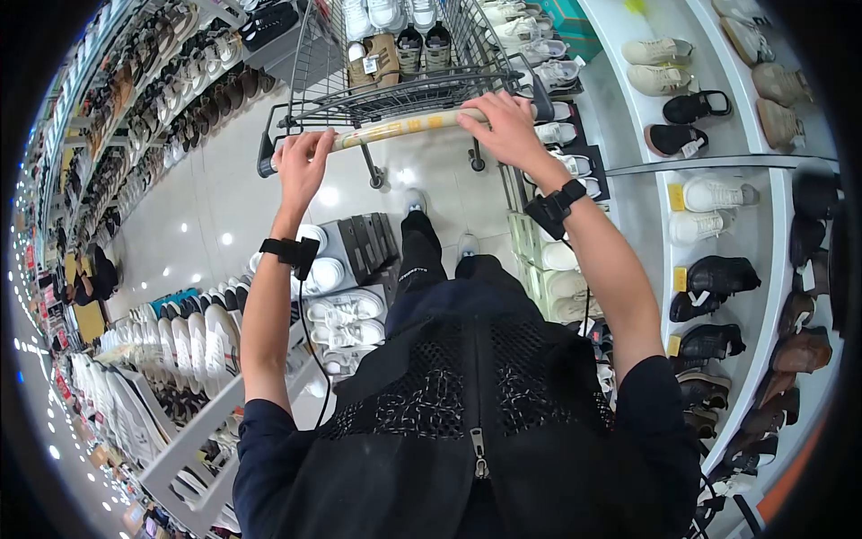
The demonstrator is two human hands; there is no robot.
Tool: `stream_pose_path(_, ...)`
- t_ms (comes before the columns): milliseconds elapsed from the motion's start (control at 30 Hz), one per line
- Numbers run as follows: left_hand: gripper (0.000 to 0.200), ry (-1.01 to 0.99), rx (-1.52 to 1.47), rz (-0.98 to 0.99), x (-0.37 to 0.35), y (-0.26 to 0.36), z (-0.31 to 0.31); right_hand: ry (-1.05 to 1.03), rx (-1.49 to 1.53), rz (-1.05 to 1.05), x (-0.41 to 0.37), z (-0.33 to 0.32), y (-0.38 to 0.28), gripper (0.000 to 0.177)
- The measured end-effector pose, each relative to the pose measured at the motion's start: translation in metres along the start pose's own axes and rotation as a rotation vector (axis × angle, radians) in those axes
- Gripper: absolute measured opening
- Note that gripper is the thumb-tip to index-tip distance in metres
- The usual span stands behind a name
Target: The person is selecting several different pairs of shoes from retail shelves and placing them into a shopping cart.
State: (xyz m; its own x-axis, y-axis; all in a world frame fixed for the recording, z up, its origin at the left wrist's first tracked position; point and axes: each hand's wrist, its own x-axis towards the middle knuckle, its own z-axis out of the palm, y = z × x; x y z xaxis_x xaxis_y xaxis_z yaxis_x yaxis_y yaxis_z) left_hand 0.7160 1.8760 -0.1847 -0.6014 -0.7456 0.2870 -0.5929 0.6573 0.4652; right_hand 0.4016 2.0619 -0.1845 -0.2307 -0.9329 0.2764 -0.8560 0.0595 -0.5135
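Observation:
A wire shopping cart stands in front of me, its beige handlebar running across between my hands. My left hand is wrapped round the bar's left end. Near the right end, my right hand grips the same bar, fingers curled over it. Inside the cart are white sneakers, a brown pair of shoes with a white tag, and a dark pair with olive parts. Black straps with small devices and cables sit on both my wrists.
Shelves of shoes line the right side, and racks of shoes rise on the left. Stacked shoe boxes with white shoes stand close by my left leg. Pale tiled floor runs along the aisle. Another person is at the far left.

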Motion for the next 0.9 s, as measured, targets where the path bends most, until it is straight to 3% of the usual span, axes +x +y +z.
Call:
stream_pose_path(500,0.031,0.071,-0.030,-0.003,-0.054,0.017,0.000,0.025,0.003,0.045,-0.047,-0.009,-0.020,0.045)
stream_pose_path(900,0.031,0.090,0.011,0.017,0.033,-0.013,0.018,0.057,0.005,0.061,0.040,0.006,0.021,0.046)
